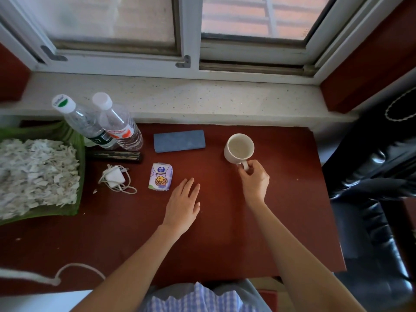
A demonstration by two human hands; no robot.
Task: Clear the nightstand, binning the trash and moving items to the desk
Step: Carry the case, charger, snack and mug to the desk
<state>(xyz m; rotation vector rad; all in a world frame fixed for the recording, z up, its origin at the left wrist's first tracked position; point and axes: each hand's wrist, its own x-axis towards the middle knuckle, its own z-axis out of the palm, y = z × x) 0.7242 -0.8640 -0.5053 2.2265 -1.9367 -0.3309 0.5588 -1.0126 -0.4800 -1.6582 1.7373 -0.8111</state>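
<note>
Your right hand (254, 180) is at the handle of the cream mug (239, 148), with the thumb and fingers (245, 172) pinched around the handle loop. The mug stands upright on the red-brown desk top (225, 233), its mouth facing up and its inside looking empty. Whether its base is fully down on the surface or just lifted, you cannot tell from this angle.

Your left hand (183, 204) lies palm down and flat on the desk, fingers (191, 188) stretched out and close together, gripping nothing. It sits just beside the small tissue pack (160, 179) with the cartoon print, without touching it.

Behind the pack lies a blue case (179, 140), flat and parallel to the window sill (180, 97). To the left, a white charger (115, 179) with its coiled cable rests near a dark bar-shaped object (114, 156). 2 clear plastic bottles (105, 122) stand side by side at the back left corner, touching each other. At the far left, a green tray (76, 140) holds a heap of torn white paper scraps (33, 172).
</note>
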